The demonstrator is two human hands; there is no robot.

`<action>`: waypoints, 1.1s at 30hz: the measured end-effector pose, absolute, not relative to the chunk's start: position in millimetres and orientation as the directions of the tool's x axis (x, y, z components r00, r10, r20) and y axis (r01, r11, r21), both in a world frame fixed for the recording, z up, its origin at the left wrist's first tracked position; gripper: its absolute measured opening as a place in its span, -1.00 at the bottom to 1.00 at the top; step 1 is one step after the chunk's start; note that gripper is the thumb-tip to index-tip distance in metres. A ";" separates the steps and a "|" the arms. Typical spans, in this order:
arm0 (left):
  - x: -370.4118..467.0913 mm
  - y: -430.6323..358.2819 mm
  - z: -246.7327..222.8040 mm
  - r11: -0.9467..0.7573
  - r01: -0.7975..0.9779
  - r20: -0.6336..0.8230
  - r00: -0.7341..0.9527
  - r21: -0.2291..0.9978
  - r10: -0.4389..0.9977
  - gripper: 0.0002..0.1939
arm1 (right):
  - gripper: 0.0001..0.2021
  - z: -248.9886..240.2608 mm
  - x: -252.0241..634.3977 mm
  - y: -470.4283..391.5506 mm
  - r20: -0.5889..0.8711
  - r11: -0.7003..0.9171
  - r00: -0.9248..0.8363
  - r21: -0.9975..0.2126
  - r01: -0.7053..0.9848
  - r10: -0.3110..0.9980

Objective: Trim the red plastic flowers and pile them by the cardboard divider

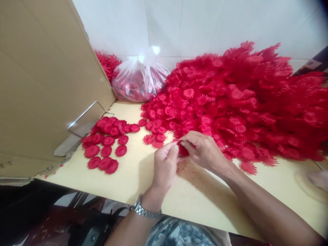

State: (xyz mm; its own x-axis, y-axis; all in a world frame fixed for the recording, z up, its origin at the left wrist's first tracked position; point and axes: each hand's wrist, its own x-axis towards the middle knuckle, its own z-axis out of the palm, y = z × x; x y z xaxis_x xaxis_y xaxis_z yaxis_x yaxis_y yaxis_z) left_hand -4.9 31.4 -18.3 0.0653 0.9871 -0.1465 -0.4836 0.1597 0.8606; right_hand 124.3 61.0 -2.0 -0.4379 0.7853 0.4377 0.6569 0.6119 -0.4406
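Note:
Near the middle of the pale table, my left hand [166, 162], with a metal watch on its wrist, pinches the left side of a small red piece [182, 149]. From the right, my right hand [202, 148] pinches the same piece at its upper edge, thumb and forefinger closed. The fingers hide much of the piece. Behind my hands rises a large heap of red, fringed flower-like discs [230, 102]. To the left of them, a smaller group of red fringed discs [106, 143] lies flat on the table.
A knotted clear plastic bag [139, 80] of red pieces stands against the white tiled wall. A tall cardboard sheet [51, 78] with a bent metal wire [83, 114] borders the left side. Part of another person's hand [319, 179] shows at the right edge.

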 end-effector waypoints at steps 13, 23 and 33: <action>-10.4 34.5 -17.8 0.194 -0.508 -0.247 -0.038 0.839 0.968 -0.82 | -0.76 -4.0 151.6 75.7 0.653 0.366 -0.222 -0.090 0.926 0.724; -9.9 37.5 -13.7 0.304 -0.537 -0.296 0.104 0.787 0.950 -0.87 | -0.79 -6.8 164.3 83.9 0.606 0.346 -0.209 -0.117 0.931 0.768; -9.1 31.8 -13.6 0.336 -0.386 -0.325 0.097 0.859 0.941 -0.73 | -0.84 7.5 138.7 66.2 0.619 0.627 -0.335 -0.340 0.701 0.710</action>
State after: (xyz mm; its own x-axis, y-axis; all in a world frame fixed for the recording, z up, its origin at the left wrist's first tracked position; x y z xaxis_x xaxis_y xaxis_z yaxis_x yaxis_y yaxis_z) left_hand -9.1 31.8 -13.6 0.0966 0.9407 -0.3251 -0.3864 0.3364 0.8588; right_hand 138.7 66.2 7.5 -0.3352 0.7101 0.6192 0.7010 0.6271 -0.3397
